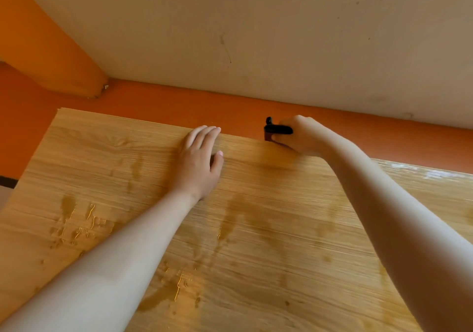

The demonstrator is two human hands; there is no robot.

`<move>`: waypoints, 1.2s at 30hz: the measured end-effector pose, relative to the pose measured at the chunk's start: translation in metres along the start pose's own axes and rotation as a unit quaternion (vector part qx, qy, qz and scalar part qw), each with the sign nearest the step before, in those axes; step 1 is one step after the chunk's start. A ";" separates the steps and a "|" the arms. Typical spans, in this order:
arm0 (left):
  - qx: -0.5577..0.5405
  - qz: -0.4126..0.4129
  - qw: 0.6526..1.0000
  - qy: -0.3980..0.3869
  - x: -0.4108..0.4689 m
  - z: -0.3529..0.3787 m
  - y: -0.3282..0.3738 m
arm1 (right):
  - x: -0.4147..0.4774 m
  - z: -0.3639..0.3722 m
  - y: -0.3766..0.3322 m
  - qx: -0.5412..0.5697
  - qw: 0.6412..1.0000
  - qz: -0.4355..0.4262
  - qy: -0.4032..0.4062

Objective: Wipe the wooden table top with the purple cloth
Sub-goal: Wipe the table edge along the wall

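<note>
A: Where is the purple cloth? I see none anywhere in the frame.

B: Nor do I. The left hand (198, 164) lies flat and open, fingers spread, on the wooden surface (281, 242) near its far edge, centre of the frame. The right hand (298, 134), upper right of centre, is closed around a small black object (277, 128) at the far edge; what the thing is, I cannot tell.

A: So the wiping is not under way?

B: I judge not. The surface carries wet patches (76, 224) at lower left, lower centre and towards the right, so there is plenty left to do.

A: How should it go, once the cloth is in hand?

B: Probably clear the black object away first, then press the cloth flat and draw it in long overlapping strokes along the grain, working from the far edge towards the near one, so the water is pushed one way and not smeared about.

A: And the count?

B: Two hands, one surface, one black object, no cloth visible.
</note>
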State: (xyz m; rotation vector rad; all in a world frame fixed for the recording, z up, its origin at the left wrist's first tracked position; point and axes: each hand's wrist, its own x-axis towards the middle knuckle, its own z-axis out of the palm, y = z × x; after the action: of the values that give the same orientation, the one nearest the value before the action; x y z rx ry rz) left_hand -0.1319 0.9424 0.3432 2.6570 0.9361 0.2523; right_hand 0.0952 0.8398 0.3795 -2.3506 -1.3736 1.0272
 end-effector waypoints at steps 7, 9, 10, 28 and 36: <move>0.022 -0.013 1.000 -0.015 0.002 -0.002 0.001 | 0.043 0.027 -0.058 -0.016 0.998 -0.053 0.010; 0.023 -0.017 0.999 -0.017 0.002 -0.003 0.002 | 0.033 0.022 -0.048 0.029 0.998 -0.054 0.001; 0.022 -0.017 0.999 -0.018 0.002 -0.003 0.002 | 0.026 0.017 -0.039 0.050 0.998 -0.050 -0.004; -0.118 -0.010 0.993 -0.024 0.008 -0.046 -0.041 | 0.034 0.033 -0.074 0.044 0.998 0.010 0.049; 0.021 -0.086 0.996 -0.029 -0.004 -0.097 -0.200 | 0.067 0.062 -0.147 0.065 0.996 0.006 0.068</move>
State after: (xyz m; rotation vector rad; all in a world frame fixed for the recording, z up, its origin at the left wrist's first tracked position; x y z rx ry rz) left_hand -0.2764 1.1094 0.3642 2.5857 1.1554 0.1162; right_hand -0.0244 0.9653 0.3796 -2.2902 -1.2066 0.9134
